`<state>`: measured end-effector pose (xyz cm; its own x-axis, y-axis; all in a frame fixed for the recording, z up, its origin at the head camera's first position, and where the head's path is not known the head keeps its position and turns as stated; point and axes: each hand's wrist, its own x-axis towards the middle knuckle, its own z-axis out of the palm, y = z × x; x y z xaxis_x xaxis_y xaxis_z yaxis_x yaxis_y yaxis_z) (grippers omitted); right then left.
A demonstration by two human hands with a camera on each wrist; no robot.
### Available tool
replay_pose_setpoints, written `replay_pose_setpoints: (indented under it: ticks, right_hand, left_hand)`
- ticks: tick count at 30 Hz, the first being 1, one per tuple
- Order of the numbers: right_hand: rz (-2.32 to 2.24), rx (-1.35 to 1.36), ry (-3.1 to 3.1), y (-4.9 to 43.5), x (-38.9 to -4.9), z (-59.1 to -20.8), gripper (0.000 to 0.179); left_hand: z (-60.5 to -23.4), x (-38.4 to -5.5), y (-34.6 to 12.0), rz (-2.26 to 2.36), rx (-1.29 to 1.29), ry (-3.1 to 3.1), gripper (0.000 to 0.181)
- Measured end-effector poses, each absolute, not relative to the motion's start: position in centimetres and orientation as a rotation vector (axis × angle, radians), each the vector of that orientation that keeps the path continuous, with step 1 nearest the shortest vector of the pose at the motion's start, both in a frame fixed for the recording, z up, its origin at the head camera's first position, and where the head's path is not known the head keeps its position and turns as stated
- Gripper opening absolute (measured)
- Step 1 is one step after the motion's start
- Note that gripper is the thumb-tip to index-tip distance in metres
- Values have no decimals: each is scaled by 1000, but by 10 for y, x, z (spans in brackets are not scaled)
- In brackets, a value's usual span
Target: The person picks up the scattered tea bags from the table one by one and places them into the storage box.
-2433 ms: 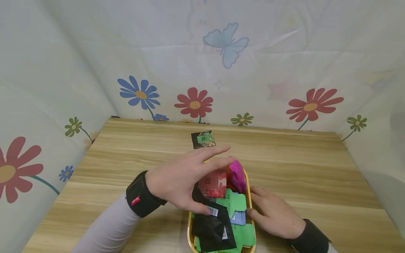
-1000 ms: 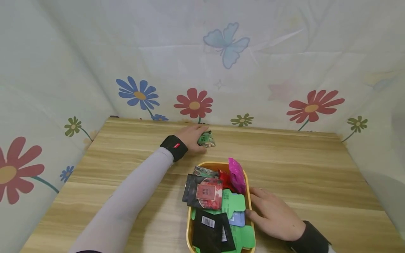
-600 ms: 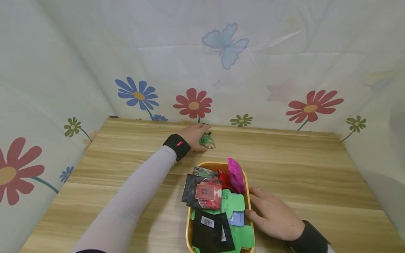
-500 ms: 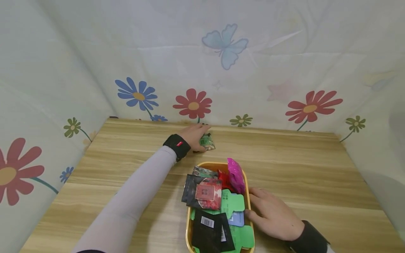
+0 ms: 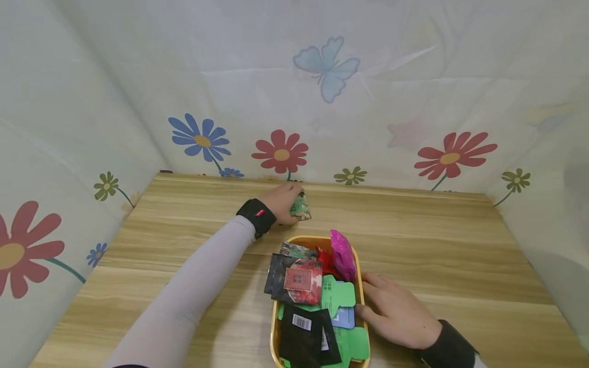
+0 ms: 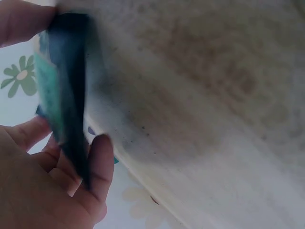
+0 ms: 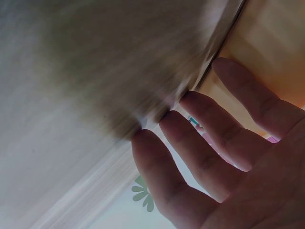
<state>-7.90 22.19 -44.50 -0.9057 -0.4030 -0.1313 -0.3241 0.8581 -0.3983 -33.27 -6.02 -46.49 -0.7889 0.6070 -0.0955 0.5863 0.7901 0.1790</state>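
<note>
Near the back edge of the table, my left hand (image 5: 281, 203) pinches a small black-and-green sachet (image 5: 301, 207) between thumb and fingers. In the left wrist view the sachet (image 6: 71, 86) stands on edge, tilted up off the wood. A yellow basket (image 5: 273, 335) sits close to me at the front. Beside its right wall rests my right hand (image 5: 398, 313), fingers relaxed and holding nothing. The right wrist view has its fingertips on the table, with one finger against the basket wall (image 7: 271, 43).
The basket holds black sachets (image 5: 301, 332), a red-and-black sachet (image 5: 299, 280) overhanging its left rim, green card packets (image 5: 356, 342), a blue packet (image 5: 343, 318), a red packet (image 5: 325, 261) and an upright magenta packet (image 5: 342, 255). A flowered cloth (image 5: 395, 92) walls the table's back and sides.
My left hand has left the sachets in the basket, reached to the back of the table and taken hold of the black-and-green sachet, now tilted up. My right hand stays beside the basket.
</note>
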Motion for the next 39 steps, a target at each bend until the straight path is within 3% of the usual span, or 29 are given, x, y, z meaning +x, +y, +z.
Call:
replay_pose_setpoints:
  ticks: [8, 16, 33, 37, 39]
  right_hand:
    - [-553, -566, 2825, 222, -79, -445, 63]
    - [-560, -585, 2825, 222, -80, -445, 62]
    - [-558, -594, 2829, 223, -79, -446, 61]
    - [-556, -596, 2831, 223, -79, -446, 62]
    - [-562, -598, 2832, 223, -79, -446, 62]
  left_hand:
    - [-472, -329, -65, 196, 908, 2842, 103]
    - [-434, -305, -74, 226, 1068, 2867, 100]
    - [-340, -186, -86, 521, 1571, 2857, 84]
    - [-333, -164, -85, 543, 1656, 2814, 85]
    - [-331, -155, -84, 547, 1682, 2791, 94]
